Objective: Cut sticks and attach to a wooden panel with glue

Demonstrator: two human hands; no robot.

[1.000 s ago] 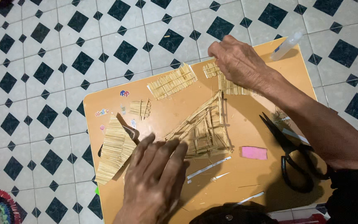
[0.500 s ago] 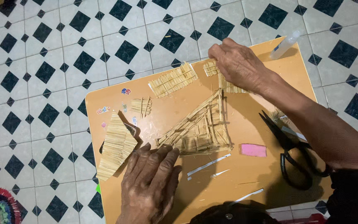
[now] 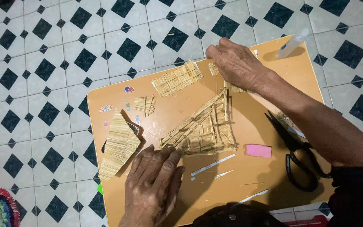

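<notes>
The left hand (image 3: pixel 154 183) lies flat and open on the orange bench (image 3: pixel 269 105), palm down, its fingertips touching the lower left corner of a triangular frame of straw sticks (image 3: pixel 204 128) that lies at the middle of the bench — it grips nothing. The right hand (image 3: pixel 236 63) reaches to about 12 o'clock from the frame and rests, fingers loosely curled, over a small bundle of cut sticks (image 3: pixel 213 68); whether it pinches any of them I cannot tell. Just beside it, at 11 o'clock, lies a flat mat of sticks (image 3: pixel 177 78), and a larger pointed stick panel (image 3: pixel 119 145) sits at 9 o'clock, near the left thumb. A pink eraser-like block (image 3: pixel 258 151) lies at 4 o'clock from the frame, black scissors (image 3: pixel 297 157) further out at 3 o'clock, and a clear plastic bottle (image 3: pixel 293 43) at the bench's far corner — about 1 o'clock.
</notes>
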